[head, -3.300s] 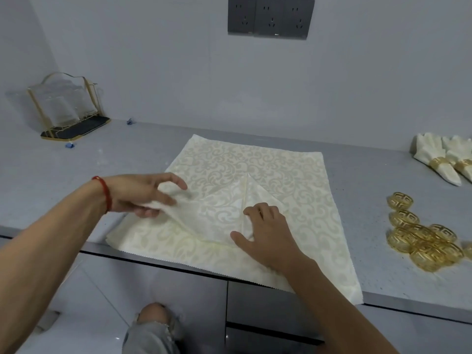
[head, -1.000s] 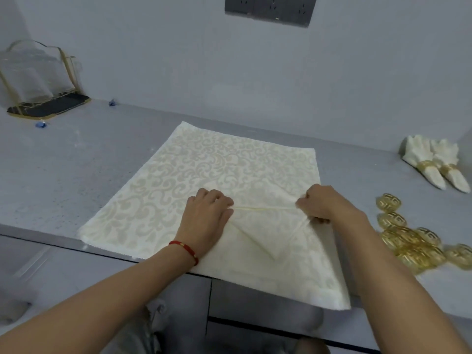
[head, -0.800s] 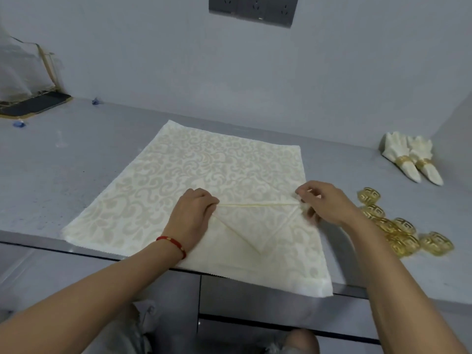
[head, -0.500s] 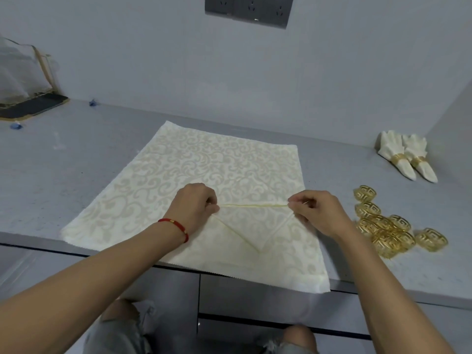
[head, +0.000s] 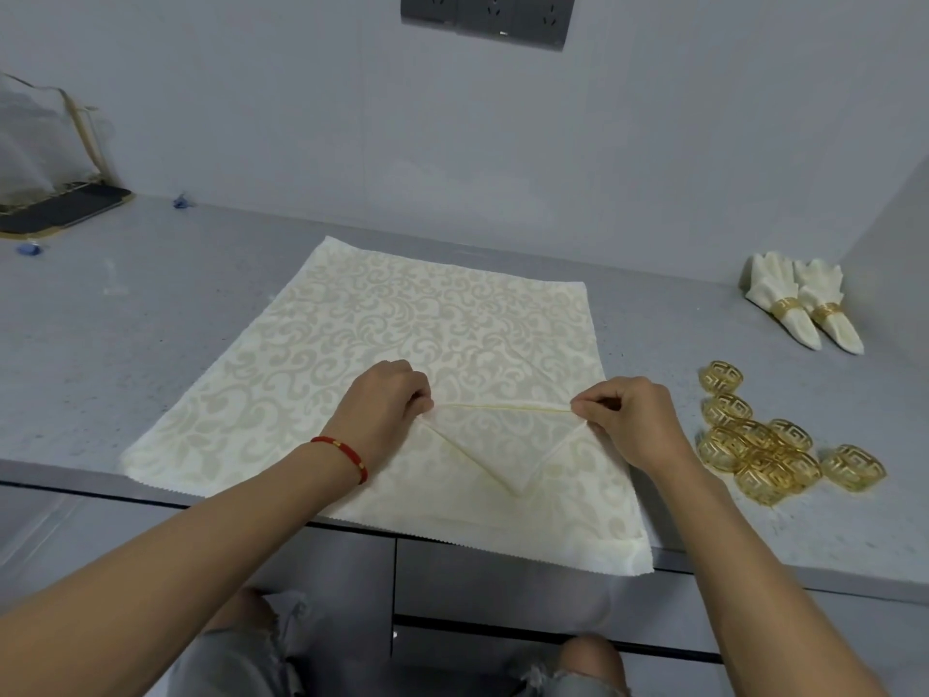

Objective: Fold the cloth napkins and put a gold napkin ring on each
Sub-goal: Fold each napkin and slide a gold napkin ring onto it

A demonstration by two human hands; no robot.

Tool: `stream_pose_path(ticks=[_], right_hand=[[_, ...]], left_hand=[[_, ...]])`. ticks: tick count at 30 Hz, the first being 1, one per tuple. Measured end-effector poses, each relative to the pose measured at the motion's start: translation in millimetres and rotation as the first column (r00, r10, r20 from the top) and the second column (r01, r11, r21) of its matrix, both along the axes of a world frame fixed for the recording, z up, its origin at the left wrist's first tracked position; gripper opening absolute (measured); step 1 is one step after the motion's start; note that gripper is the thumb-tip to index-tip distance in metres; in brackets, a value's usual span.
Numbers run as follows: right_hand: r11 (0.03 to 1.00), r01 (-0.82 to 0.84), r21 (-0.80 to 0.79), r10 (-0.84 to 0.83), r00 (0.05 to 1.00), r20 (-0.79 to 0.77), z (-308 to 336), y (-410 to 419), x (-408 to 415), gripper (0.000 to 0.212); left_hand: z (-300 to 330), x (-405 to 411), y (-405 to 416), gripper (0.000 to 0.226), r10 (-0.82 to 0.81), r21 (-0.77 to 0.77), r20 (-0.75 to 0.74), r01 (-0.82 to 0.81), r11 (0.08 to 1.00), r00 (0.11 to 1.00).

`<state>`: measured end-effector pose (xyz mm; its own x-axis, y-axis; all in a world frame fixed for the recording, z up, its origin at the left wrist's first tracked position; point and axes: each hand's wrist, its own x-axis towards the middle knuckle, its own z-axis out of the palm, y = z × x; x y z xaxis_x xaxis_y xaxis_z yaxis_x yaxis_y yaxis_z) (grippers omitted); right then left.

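Straight ahead, a grey counter runs along a pale wall that bears a dark strip of sockets at the top. On the counter lies a big cream cloth with a scroll pattern, spread flat, its near edge hanging just over the counter's front.

On top of the cloth rests a smaller cream napkin, folded into a triangle. Its long folded edge runs side to side, and its point aims toward the viewer.

Both arms reach in from below. At the napkin's left corner, the left hand, which wears a red bracelet, is curled and pinching the fabric. At the opposite end of the same edge, the right hand pinches the right corner between thumb and fingers. The folded edge is stretched straight between the two grips, so the napkin sits between the hands and a little nearer the viewer.

Just right of the cloth, a cluster of gold rings lies loose on the counter, several touching each other. Farther back on the right, near the corner of the wall, two finished napkins lie side by side, each with a gold ring round its middle.

At far left stands a clear holder with gold trim on a dark base; whether anything sits in it is too blurred to tell. Two small blue scraps lie near it.
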<state>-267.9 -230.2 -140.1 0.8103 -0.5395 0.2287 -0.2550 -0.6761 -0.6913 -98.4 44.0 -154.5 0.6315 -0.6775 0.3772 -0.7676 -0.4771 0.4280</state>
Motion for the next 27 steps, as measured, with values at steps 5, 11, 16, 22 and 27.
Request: stream_pose_path(ticks=[5,11,16,22,27], right_hand=[[0.957,-0.070,-0.280,0.082,0.996,0.033,-11,2,-4,0.007],[0.815,-0.114,-0.568,0.158,0.987,0.027,-18,0,-12,0.014],[0.719,-0.208,-0.664,0.221,0.973,-0.066,-17,-5,-21,0.019],[0.831,-0.192,-0.523,0.204,0.978,-0.036,-19,-7,-16,0.015],[0.978,-0.048,-0.202,0.045,0.999,-0.019,-6,-1,-9,0.009]], left_hand=[[0,0,-2,0.020,-0.087,0.102,0.285,0.060,0.993,0.955],[-1,4,-12,0.037,-0.343,0.178,0.337,0.298,0.938,0.877],[-3,5,-16,0.019,-0.367,0.178,0.330,0.325,0.929,0.870],[-4,4,-18,0.027,-0.317,0.133,0.237,0.293,0.947,0.918],[-8,3,-18,0.029,-0.233,0.078,0.206,0.221,0.972,0.950]])
